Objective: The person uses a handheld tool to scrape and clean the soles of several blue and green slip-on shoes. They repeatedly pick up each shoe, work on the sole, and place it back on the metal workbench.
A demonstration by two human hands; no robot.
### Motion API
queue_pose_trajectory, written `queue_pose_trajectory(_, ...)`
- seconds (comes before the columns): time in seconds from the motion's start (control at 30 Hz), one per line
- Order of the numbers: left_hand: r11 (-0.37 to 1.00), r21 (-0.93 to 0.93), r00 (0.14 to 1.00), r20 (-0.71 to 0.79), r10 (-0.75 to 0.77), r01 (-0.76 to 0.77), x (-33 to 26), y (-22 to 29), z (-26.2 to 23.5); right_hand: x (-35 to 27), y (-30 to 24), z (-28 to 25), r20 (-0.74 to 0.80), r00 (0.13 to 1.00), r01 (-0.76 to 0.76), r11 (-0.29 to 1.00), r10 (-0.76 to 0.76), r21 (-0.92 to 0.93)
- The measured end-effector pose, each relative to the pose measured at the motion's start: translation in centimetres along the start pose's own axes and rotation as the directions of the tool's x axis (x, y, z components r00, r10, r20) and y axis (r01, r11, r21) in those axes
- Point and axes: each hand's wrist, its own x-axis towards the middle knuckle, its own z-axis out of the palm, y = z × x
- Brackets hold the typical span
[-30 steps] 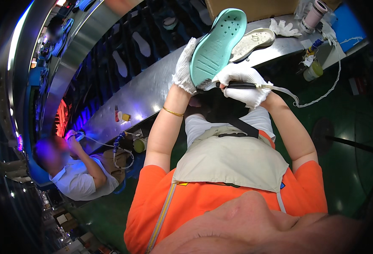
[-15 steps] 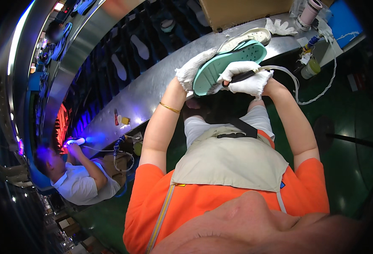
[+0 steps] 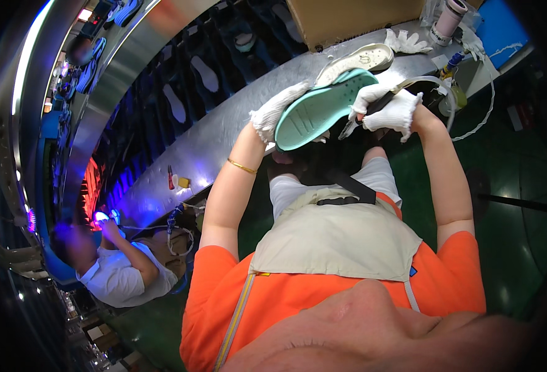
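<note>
My left hand (image 3: 280, 110), in a white knit glove, grips a teal clog (image 3: 311, 116) by its left side; the fingers behind it are partly hidden. The clog is tilted with its long footbed in view and its holed toe part to the upper right. In my right hand (image 3: 388, 111), also gloved, is a dark-handled tool (image 3: 379, 104) with a pale hose (image 3: 441, 82) running off its end. Its narrow tip points down-left, just apart from the clog's right edge. A cream clog (image 3: 376, 57) lies on the metal bench behind the teal one.
The curved metal bench (image 3: 224, 108) borders a dark conveyor with insoles (image 3: 205, 74). A cardboard box (image 3: 354, 25), a spare white glove (image 3: 407, 42) and a pink tumbler (image 3: 450, 22) stand or lie beyond my hands. To the left sits a co-worker (image 3: 124, 273) holding a glowing object.
My right hand has moved right with the tool, away from the clog. The teal clog has shifted slightly left and turned, showing more of its footbed.
</note>
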Motion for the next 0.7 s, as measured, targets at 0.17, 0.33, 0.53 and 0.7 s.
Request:
queue_pose_trajectory(0.17, 0.869, -0.232, 0.898, -0.051, 0.437, -0.436, -0.1, -1.4, 0.8, -0.4, -1.3, 2.7, -0.166, 0.973, 0.213, 0.903, -0.161, 0.374)
queue_pose_trajectory(0.33, 0.753, -0.416, 0.824, 0.018, 0.567, -0.510, 1.1, -2.0, -0.4, 1.3, 0.0, 8.8, -0.349, 0.853, 0.493, 0.817, -0.388, 0.298)
queue_pose_trajectory(0.53, 0.727, -0.446, 0.808, 0.013, 0.589, -0.522, 0.6, -3.3, -0.2, 1.3, -0.8, 7.4, -0.245, 0.944, 0.327, 0.741, -0.223, 0.587)
queue_pose_trajectory(0.7, 0.712, -0.384, 0.793, -0.100, 0.601, -0.588, 1.6, -4.2, -0.5, 2.2, -1.6, 8.5, -0.502, 0.727, 0.564, 0.825, -0.469, 0.045)
